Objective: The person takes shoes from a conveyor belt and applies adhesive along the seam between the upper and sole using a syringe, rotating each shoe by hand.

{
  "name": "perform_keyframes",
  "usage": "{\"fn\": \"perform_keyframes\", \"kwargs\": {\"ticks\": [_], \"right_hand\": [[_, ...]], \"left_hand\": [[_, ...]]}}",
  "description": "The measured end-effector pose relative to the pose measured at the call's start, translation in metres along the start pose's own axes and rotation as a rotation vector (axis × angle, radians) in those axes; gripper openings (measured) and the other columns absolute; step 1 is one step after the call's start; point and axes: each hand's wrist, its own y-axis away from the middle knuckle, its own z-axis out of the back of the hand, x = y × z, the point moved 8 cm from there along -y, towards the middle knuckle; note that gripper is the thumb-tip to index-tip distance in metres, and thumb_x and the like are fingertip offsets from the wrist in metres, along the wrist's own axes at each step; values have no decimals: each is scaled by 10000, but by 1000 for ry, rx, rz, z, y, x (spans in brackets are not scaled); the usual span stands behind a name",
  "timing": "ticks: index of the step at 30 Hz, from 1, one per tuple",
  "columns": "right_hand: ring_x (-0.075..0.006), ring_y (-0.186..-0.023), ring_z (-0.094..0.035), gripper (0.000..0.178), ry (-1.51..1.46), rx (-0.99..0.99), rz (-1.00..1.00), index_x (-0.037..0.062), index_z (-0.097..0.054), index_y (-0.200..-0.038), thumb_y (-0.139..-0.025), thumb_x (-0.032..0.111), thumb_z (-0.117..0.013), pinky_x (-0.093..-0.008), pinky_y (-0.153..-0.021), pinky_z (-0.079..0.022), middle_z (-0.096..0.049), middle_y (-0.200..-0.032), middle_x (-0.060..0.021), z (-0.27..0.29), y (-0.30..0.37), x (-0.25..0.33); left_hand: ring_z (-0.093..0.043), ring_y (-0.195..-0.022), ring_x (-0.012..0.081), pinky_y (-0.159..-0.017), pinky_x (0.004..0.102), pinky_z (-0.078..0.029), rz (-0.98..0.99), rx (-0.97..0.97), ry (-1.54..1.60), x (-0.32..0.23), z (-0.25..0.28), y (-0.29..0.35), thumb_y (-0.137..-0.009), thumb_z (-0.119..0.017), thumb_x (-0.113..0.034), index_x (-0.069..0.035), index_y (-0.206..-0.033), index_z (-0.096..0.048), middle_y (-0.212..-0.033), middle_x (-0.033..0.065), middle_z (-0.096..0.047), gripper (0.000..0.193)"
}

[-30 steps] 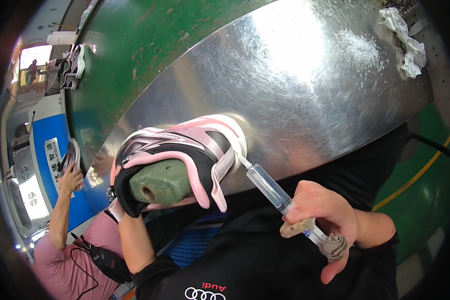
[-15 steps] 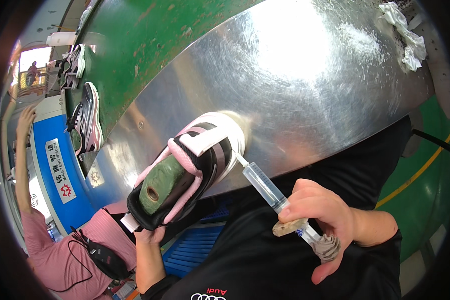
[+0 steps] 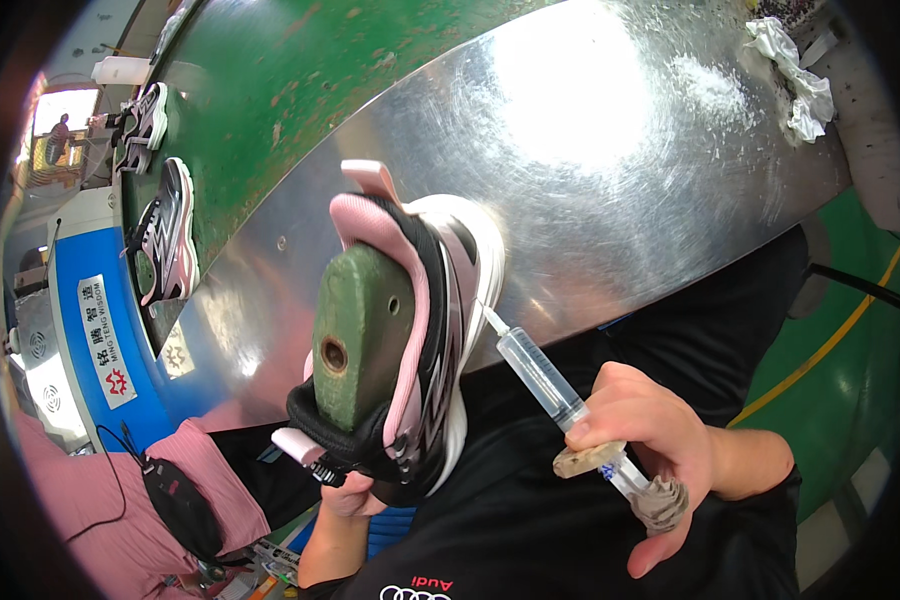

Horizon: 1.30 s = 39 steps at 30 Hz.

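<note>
Your right hand (image 3: 660,425) is gripping a syringe (image 3: 540,375), its tip (image 3: 496,322) pointing at the white sole (image 3: 489,250) of a shoe (image 3: 432,345). Your left hand (image 3: 350,496) is holding that shoe, a green last (image 3: 362,325) sitting inside, while two more shoes (image 3: 179,230) are resting by the green table (image 3: 270,110).

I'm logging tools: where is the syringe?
Head view, right of centre: the syringe is in the right hand, its tip by the shoe's pale sole.
</note>
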Motion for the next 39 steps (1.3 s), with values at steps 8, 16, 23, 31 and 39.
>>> {"fn": "perform_keyframes", "kwargs": {"ticks": [8,16,23,31,39], "right_hand": [[-153,-774,-544,883,31,24,-57,-11,-518,-1150,-546,575,-784,-272,-644,-327,-643,-934,-60,-28,-17,19],[-179,-786,-563,851,13,157,-228,-27,-530,-1139,-563,552,-768,-279,-662,-337,-650,-972,-84,-43,-12,51],[-177,-784,-581,746,22,80,-380,-4,-584,-1087,-675,611,-676,-271,-644,-352,-658,-952,-76,-31,15,84],[-199,-709,-495,411,175,18,-384,73,-612,-1046,-839,429,-611,-282,-615,-398,-637,-956,-115,-21,40,127],[-214,-735,-509,278,412,55,-248,103,-557,-1079,-825,187,-634,-313,-633,-409,-623,-982,-120,-17,50,139]], "left_hand": [[-520,-1120,320,-902,398,-467,126,39,47,15,-2,-2,-651,-604,41,-10,-1407,-169,-1282,227,-435,874],[-436,-1178,301,-977,419,-347,323,313,262,30,-42,-10,-650,-592,62,27,-1370,-252,-1302,207,-441,797],[-515,-1125,223,-942,336,-422,390,344,247,44,-94,-38,-695,-715,-91,-94,-1333,-377,-1214,113,-531,722],[-536,-1107,261,-942,386,-448,464,597,313,57,-131,-61,-756,-618,40,-56,-1210,-503,-1180,127,-560,478],[-576,-1054,237,-926,378,-483,404,640,318,61,-159,-83,-798,-577,91,-43,-1127,-581,-1118,118,-604,355]]}}
